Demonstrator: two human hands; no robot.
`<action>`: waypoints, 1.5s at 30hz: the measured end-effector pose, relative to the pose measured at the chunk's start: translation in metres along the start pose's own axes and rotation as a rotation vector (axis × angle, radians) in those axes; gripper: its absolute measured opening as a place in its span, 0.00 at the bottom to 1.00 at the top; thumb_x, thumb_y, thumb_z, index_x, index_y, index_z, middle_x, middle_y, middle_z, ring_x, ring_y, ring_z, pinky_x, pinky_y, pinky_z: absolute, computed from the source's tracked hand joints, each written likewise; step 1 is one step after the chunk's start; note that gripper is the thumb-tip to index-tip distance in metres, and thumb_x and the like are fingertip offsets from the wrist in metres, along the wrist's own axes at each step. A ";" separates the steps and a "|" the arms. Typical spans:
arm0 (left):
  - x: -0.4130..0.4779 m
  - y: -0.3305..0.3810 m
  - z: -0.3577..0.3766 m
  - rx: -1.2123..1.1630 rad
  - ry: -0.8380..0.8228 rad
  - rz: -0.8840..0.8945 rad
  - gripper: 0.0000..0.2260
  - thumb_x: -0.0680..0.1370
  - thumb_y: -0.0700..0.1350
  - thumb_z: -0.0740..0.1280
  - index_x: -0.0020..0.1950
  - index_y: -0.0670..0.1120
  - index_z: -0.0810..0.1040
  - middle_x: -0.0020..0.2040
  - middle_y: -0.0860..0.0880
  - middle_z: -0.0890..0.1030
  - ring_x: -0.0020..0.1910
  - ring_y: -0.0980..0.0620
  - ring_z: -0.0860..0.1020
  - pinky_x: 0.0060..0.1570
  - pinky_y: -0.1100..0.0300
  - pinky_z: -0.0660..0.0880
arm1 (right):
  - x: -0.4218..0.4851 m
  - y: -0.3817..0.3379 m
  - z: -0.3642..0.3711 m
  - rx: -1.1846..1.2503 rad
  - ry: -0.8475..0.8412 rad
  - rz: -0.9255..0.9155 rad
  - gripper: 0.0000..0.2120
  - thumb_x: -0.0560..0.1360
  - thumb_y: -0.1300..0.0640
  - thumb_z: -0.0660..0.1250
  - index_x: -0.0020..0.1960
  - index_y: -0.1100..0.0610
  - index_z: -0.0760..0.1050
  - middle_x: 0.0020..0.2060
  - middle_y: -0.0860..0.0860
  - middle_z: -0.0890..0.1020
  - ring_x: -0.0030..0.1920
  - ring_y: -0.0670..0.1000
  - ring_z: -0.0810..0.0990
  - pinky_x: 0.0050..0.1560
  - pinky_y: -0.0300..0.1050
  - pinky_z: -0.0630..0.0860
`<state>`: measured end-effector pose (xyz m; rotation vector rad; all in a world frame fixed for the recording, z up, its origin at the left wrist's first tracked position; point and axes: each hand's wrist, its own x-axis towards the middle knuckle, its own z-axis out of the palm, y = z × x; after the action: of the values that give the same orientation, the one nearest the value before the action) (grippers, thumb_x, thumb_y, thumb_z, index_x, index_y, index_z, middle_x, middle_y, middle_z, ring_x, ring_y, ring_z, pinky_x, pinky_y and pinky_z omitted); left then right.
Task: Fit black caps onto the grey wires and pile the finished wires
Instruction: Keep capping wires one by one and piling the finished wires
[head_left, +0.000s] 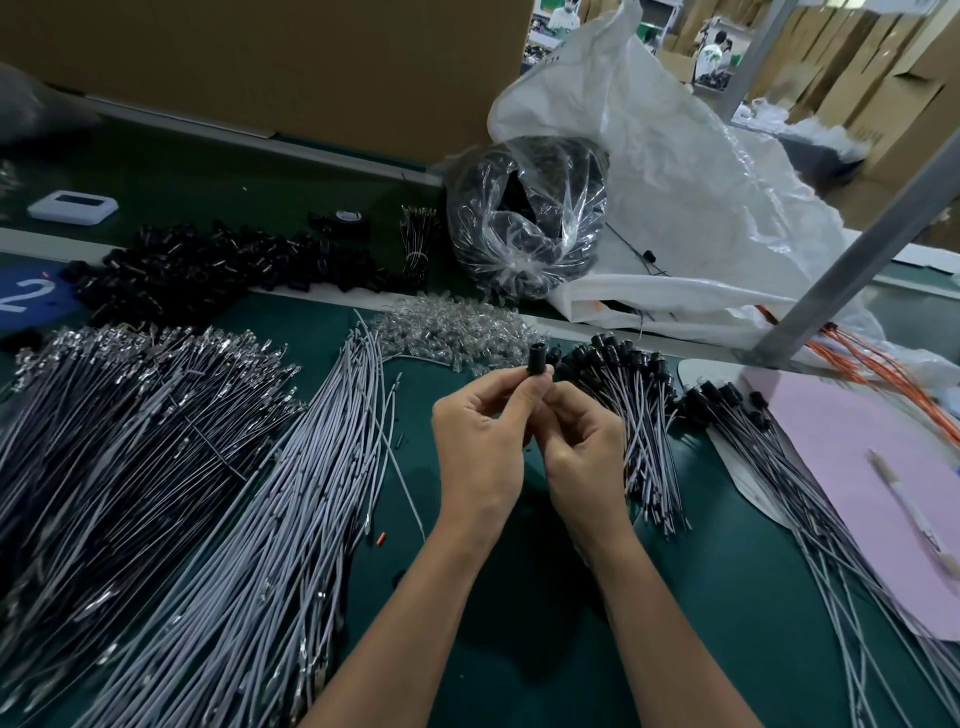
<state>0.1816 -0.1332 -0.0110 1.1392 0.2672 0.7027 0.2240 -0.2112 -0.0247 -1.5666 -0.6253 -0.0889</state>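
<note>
Your left hand (480, 431) has its grip closed on a black cap (537, 358), held up above the middle of the green desk (727, 597). Your right hand (584, 441) is curled shut just beside it (what it pinches is hidden). Loose grey wires (291, 499) lie left; the capped pile (634, 415) lies right.

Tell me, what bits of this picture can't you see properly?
- Head view: whether a wire sits in the black cap; the left hand and right hand cover it.
- The clear bag: glare blurs its dark contents.
- The grey wires: cut off by the bottom edge.
- The people far back: too small and blurred.
</note>
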 end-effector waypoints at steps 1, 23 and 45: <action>0.000 0.001 0.000 -0.017 0.004 0.002 0.06 0.74 0.38 0.73 0.44 0.49 0.86 0.39 0.50 0.85 0.37 0.58 0.81 0.37 0.68 0.74 | 0.000 0.000 0.001 0.015 -0.004 0.005 0.09 0.75 0.65 0.64 0.48 0.55 0.81 0.38 0.56 0.83 0.39 0.54 0.82 0.42 0.45 0.80; 0.010 0.003 -0.011 -0.138 0.184 -0.126 0.06 0.79 0.44 0.67 0.51 0.45 0.81 0.41 0.48 0.86 0.42 0.52 0.85 0.40 0.64 0.79 | 0.003 -0.002 -0.001 -0.123 -0.053 0.049 0.13 0.77 0.54 0.68 0.39 0.61 0.82 0.30 0.55 0.82 0.29 0.56 0.79 0.32 0.54 0.75; 0.012 -0.001 -0.021 -0.032 0.252 -0.205 0.06 0.77 0.39 0.70 0.52 0.47 0.79 0.40 0.51 0.86 0.28 0.57 0.79 0.23 0.67 0.69 | 0.044 0.009 0.005 -0.833 -0.161 -0.011 0.06 0.77 0.67 0.65 0.52 0.61 0.77 0.49 0.54 0.80 0.48 0.53 0.79 0.52 0.48 0.76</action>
<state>0.1796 -0.1099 -0.0188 0.9758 0.5764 0.6651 0.2636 -0.1914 -0.0144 -2.3904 -0.7737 -0.2567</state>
